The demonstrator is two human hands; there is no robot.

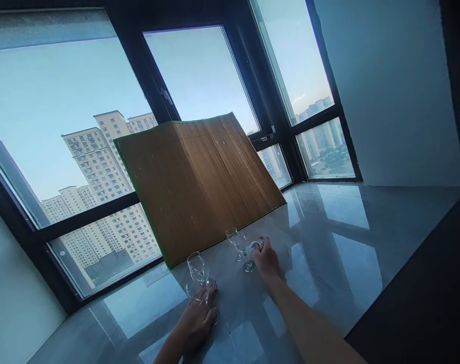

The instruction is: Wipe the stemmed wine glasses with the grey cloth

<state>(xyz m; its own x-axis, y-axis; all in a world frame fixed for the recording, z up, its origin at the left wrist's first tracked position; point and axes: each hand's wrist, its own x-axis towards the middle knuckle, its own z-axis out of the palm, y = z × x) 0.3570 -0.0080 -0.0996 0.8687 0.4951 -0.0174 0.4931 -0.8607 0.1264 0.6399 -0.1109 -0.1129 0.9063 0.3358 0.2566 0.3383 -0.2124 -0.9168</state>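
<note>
My left hand (pixel 197 317) is low over the glossy surface, its fingers around the lower part of a clear stemmed glass (pixel 194 289). Just beyond it rises the rim of another clear glass (pixel 195 264); the two overlap, so where one ends is hard to make out. To the right, my right hand (pixel 267 259) is closed on a small whitish thing (pixel 256 244), perhaps a crumpled cloth, partly hidden by the fingers. Beside that hand stands a clear stemmed glass (pixel 248 264) with a round foot. A further glass rim (pixel 232 232) shows close behind it.
A brown woven mat (pixel 203 177) with green edging leans against the window behind the glasses. The shiny grey tiled ledge (pixel 328 212) reflects the windows. Dark window frames (pixel 139 65) and a pale wall (pixel 397 101) border it. Lower right lies a dark area past the ledge's edge.
</note>
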